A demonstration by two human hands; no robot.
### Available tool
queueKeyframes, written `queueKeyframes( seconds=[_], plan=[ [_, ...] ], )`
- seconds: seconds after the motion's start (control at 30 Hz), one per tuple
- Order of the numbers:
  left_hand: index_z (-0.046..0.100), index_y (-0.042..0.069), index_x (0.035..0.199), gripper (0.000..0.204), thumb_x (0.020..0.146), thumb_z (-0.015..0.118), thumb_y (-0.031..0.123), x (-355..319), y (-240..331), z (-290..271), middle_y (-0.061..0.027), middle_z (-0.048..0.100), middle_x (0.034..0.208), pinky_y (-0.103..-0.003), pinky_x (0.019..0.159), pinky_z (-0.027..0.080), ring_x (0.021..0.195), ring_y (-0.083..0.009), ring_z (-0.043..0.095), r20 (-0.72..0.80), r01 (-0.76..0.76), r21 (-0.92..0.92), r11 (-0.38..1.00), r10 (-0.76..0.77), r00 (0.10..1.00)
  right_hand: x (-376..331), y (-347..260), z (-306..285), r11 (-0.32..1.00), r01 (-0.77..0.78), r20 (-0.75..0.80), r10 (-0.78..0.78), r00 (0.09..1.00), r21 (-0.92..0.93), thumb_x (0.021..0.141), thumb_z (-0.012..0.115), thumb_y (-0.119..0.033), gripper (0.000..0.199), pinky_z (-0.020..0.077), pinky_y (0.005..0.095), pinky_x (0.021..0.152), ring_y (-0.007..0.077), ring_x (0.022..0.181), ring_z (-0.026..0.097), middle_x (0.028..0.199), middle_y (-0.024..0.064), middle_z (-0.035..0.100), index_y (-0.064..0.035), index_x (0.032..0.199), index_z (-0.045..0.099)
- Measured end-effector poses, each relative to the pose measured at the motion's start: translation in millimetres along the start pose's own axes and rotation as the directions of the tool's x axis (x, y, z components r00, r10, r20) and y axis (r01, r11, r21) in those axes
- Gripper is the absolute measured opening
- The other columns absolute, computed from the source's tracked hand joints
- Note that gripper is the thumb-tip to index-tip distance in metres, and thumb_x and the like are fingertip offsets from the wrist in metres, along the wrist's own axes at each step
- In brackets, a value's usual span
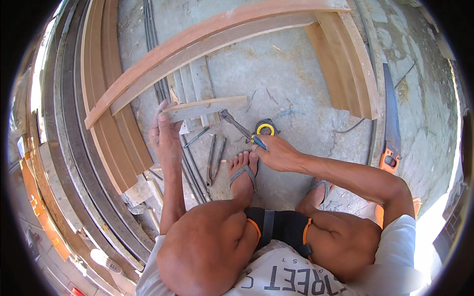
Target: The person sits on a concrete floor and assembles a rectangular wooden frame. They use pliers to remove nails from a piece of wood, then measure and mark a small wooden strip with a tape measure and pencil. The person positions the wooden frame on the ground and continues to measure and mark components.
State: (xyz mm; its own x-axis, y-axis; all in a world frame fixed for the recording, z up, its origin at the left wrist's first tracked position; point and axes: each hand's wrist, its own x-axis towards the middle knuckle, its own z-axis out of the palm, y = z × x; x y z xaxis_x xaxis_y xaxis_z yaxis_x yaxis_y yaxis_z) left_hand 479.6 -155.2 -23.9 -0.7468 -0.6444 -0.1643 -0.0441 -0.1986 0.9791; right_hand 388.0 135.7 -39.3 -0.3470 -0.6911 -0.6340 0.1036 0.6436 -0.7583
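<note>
Wood strip [200, 109] is gripped by the outstretched left hand [165, 129].

Board [205, 108]: pale grey face, tan upper edge. Hammer [240, 128]: dark grey head; grip blue with yellow. Tape measure [265, 129]: black case, bright yellow ring. Pencil [196, 137]: teal. Pincers [211, 159]: dull grey-brown. Saw [391, 111]: slate-blue blade, orange handle. Top beam [197, 32]: pinkish brown; lower beam [207, 49] a greyer tan. Left timber [113, 143]: warm brown, paler edge. Shorts [286, 229]: black, orange trim. Shirt [261, 283]: whitish, dark lettering. Sandal straps [241, 171]: grey. Floor [296, 69]: mottled grey, tan flecks.
</note>
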Motion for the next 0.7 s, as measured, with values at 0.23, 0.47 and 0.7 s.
queueKeyframes(
  seconds=[0.23,0.47,0.7],
  plan=[
    [0.053,-0.006,0.149,0.054,0.111,0.059,0.032,-6.4,-2.3,-18.9,-0.0225,0.067,0.136,-0.046,0.11,0.056,0.126,-0.0294,0.067,-0.002,0.035,0.027,0.999,-0.035,0.999,-10.2,-10.2,-9.4,0.959,-0.173,0.274,0.108,0.956,0.224,0.1,0.055,-0.025,0.051,0.0553,0.0415,0.079,0.0268,0.089,0.071,0.097,0.0184,0.07,0.003,0.143,0.056],
    [0.058,-0.008,0.144,0.047,0.111,0.058,0.026,-19.4,10.3,9.8,-0.0246,0.067,0.136,-0.045,0.108,0.057,0.125,-0.0303,0.067,0.042,0.028,0.099,0.995,-0.032,0.999,-8.9,-20.0,-23.7,0.892,-0.189,0.316,0.055,0.947,0.411,0.103,0.053,-0.026,0.033,0.0561,0.0386,0.08,0.0191,0.091,0.065,0.097,0.0096,0.068,0.0001,0.122,0.059],
    [0.06,-0.007,0.142,0.045,0.11,0.061,0.024,-30.6,18.1,18.3,-0.0233,0.068,0.135,-0.04,0.105,0.057,0.121,-0.0275,0.069,0.093,0.036,0.18,0.983,-0.053,0.994,-23.8,-23.3,-27.9,0.84,-0.235,0.327,0.074,0.942,0.488,0.103,0.052,-0.026,0.035,0.0575,0.0396,0.083,0.0188,0.096,0.065,0.099,0.0083,0.069,-0.0004,0.126,0.057]
  ],
)
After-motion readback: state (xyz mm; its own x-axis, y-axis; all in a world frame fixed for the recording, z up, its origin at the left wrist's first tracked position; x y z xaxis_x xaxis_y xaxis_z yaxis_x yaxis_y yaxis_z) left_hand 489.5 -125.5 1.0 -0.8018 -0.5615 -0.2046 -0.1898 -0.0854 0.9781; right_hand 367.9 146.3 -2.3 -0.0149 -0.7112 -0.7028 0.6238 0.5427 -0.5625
